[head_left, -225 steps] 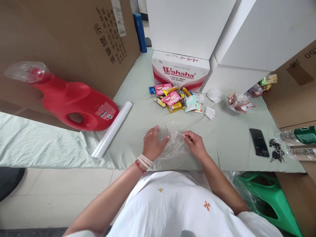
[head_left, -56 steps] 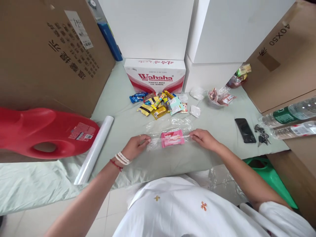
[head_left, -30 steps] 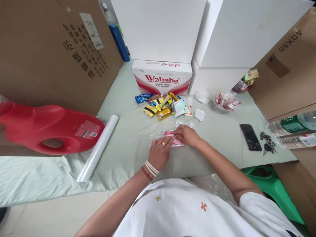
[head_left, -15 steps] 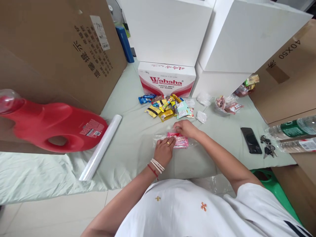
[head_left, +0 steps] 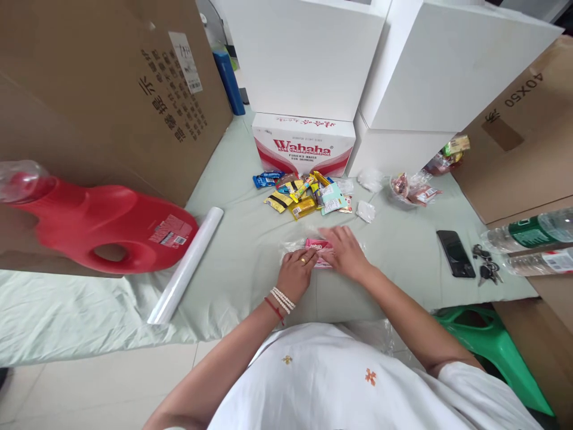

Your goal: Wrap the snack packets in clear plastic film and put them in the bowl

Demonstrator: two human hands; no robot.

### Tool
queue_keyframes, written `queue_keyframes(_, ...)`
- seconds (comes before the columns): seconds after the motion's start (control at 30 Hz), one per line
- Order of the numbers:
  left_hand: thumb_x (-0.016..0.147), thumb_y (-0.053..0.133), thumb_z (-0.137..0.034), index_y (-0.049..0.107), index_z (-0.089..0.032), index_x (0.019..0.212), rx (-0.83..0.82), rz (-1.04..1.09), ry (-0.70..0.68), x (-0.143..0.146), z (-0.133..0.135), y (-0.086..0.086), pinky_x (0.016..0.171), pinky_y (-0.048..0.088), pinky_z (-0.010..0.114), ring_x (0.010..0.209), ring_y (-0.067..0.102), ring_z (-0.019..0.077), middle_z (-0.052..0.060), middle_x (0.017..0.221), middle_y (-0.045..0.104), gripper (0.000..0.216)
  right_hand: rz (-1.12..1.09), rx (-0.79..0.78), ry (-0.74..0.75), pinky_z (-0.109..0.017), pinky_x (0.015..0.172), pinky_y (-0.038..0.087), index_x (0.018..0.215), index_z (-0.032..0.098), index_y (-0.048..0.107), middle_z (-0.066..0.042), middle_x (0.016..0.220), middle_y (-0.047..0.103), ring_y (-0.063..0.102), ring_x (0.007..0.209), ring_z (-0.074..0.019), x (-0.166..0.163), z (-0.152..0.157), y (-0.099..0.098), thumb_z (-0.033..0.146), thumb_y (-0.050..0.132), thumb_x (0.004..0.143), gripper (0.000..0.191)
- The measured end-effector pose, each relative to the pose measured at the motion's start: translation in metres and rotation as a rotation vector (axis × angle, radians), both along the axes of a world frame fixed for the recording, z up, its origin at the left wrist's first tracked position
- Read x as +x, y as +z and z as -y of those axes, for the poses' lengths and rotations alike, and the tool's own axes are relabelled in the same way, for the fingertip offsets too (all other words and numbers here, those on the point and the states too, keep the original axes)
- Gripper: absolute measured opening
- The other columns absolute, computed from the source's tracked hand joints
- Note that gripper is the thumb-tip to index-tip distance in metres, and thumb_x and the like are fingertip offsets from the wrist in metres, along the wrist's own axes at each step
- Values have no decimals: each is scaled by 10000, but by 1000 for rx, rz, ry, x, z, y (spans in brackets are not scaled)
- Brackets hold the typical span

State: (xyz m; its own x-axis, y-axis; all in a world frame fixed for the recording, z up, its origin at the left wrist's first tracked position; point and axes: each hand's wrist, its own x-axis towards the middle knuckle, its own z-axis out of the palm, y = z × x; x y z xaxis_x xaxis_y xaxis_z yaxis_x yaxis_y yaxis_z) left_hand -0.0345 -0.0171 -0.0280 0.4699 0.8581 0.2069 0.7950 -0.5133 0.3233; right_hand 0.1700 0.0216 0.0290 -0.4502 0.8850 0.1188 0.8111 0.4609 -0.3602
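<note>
A pink snack packet [head_left: 319, 245] lies on a sheet of clear plastic wrap [head_left: 293, 246] in front of me. My left hand [head_left: 297, 270] rests flat on the packet's left part, fingers stretched out. Over its right part lies my right hand [head_left: 345, 253], fingers extended and spread a little, pressing on the packet and film. Part of the packet is covered by both hands. Just beyond is a pile of small wrapped snacks [head_left: 303, 208] in yellow, blue and pale green.
Left are a red jug [head_left: 111, 209] and a white film roll [head_left: 190, 263]. Behind the snacks stands a Wahaha box [head_left: 304, 146]. Crumpled plastic [head_left: 366, 211], a cup of snacks [head_left: 400, 188], a phone [head_left: 455, 254], keys [head_left: 487, 269] and plastic bottles [head_left: 532, 233] lie to the right.
My right hand has shifted from pinching the wrap at the packet's far edge to lying over its right side with fingers extended. My left hand stays on the packet.
</note>
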Motion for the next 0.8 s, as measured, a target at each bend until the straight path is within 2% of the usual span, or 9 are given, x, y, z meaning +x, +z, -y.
queue_keyframes(0.07, 976, 494, -133, 691, -291, 1320, 14, 11, 18, 3, 0, 5, 995, 410, 462, 1268, 568, 279, 41, 1390, 691, 427, 0, -1, -54, -513, 1116, 346, 1592, 169, 364, -207, 1442, 527, 391, 1381, -372, 5, -22, 0, 539, 700, 897, 856)
queue_keyframes(0.1, 971, 497, -131, 695, -292, 1312, 19, 15, 25, 5, 0, 8, 992, 403, 467, 1261, 565, 284, 45, 1374, 700, 425, 3, -48, -78, -530, 1150, 308, 1602, 149, 335, -212, 1439, 538, 341, 1433, -380, 6, -35, -1, 560, 734, 860, 937)
queue_keyframes(0.17, 961, 504, -126, 705, -292, 1293, 23, 17, 32, 7, -1, 12, 971, 400, 472, 1237, 565, 294, 51, 1350, 713, 422, 17, -187, -128, -502, 1148, 320, 1567, 115, 386, -193, 1299, 644, 376, 1429, -371, 7, -62, -6, 562, 767, 825, 946)
queue_keyframes(0.27, 954, 505, -126, 719, -307, 1259, 13, 7, 35, 9, -3, 18, 938, 403, 473, 1201, 564, 301, 61, 1332, 716, 414, 32, -416, -156, -366, 948, 458, 1322, 82, 641, -132, 1011, 730, 616, 1113, -308, 2, -95, -9, 489, 803, 800, 681)
queue_keyframes(0.37, 949, 521, -150, 743, -317, 1199, -4, -10, 95, 11, -3, 23, 915, 402, 476, 1203, 539, 317, 83, 1377, 674, 373, -2, -520, -132, -262, 733, 450, 1103, 121, 754, -50, 861, 720, 627, 796, -185, -4, -105, -2, 385, 733, 859, 361)
queue_keyframes(0.43, 950, 534, -179, 754, -317, 1165, -25, -21, 149, 12, -2, 24, 882, 401, 474, 1146, 540, 323, 111, 1332, 670, 338, -61, -476, -56, -242, 715, 431, 1086, 159, 774, -17, 835, 707, 604, 755, -153, -6, -97, 6, 320, 642, 917, 268)
queue_keyframes(0.57, 977, 498, -222, 760, -300, 1152, -27, -33, 167, 14, -1, 22, 815, 391, 452, 974, 541, 302, 139, 1037, 683, 325, -36, -252, 231, -257, 752, 406, 1076, 195, 792, -49, 886, 670, 571, 794, -161, -1, -52, 11, 234, 544, 973, 271)
queue_keyframes(0.67, 984, 482, -229, 779, -268, 1079, -19, -26, 142, 10, -2, 17, 809, 394, 440, 959, 555, 291, 132, 937, 679, 315, 97, -169, 343, -272, 758, 392, 1181, 208, 753, -64, 892, 624, 527, 830, -187, 5, -14, -1, 257, 477, 1035, 316)
queue_keyframes(0.8, 935, 503, -165, 785, -257, 1045, -119, 91, 62, -3, -9, 4, 813, 436, 435, 937, 589, 280, 107, 875, 693, 317, 106, -97, 323, -294, 805, 410, 1420, 214, 613, -81, 965, 599, 488, 907, -215, 8, 14, -26, 208, 386, 1062, 424)
